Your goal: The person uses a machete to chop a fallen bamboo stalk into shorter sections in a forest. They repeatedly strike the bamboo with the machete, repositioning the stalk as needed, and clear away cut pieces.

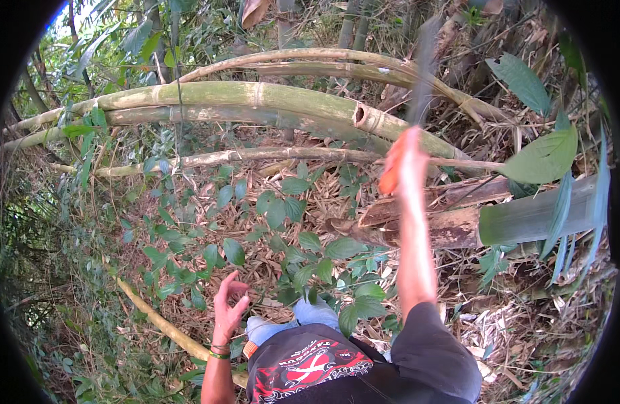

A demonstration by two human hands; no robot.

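My right hand (407,158) is stretched far forward, closed and blurred by motion. It grips a machete whose long grey blade (426,71) points up and away, smeared in the picture. Something bright orange shows at the hand, and I cannot make out whether it belongs to the handle. Just beyond it arches a thick green bamboo stem (289,96) with a dark hole (359,114) in its side. Blade and stem overlap in view; whether they touch, I cannot tell. Nearer my body, my left hand (230,306) hangs in the air with fingers apart, holding nothing.
A cut bamboo trunk (539,214) lies at the right, beside broken brown wood (434,225). Thinner stems (256,156) cross the middle, and a yellowish pole (163,324) slants at lower left. Leafy plants (310,246) and dry litter cover the ground before my legs (316,313).
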